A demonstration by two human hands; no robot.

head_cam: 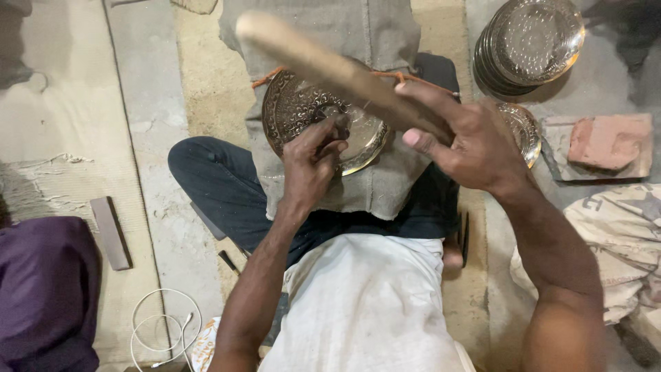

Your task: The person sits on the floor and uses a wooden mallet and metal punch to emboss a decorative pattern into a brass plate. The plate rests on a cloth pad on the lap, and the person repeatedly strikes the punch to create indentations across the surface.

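We're down on a rough, dusty concrete floor (144, 103), pale grey with a sandier strip running under the person, who sits cross-legged in dark trousers and a white top. A piece of grey sackcloth (330, 27) is spread over the lap, and right in the middle of it lies the engraved brass plate (296, 110), round, golden and shiny, its broad rim packed with fine chased patterning, its centre smoother and catching the light.

The left hand (310, 162) sits on the plate's near edge, fingers pinched tight around a small dark tool (341, 127) stood on the metal; what kind of tool it is I can't make out. The right hand (468, 141), just right of the plate, is clenched round one end of a long pale wooden stick (330, 69), which slants up and away across the plate, blurred at its far tip.

Right of the plate, partly hidden behind that wrist, a second brass plate (523, 127) rests on the floor. Further up and right of the plate stands a stack of brass plates (530, 45), tilted, the top one dimpled all over. A reddish brick (609, 141) lies on a flat slab well to the right. Left of the plate and nearer us: a grey flat bar (110, 231), purple cloth (45, 289), and a coiled white cable (165, 327).
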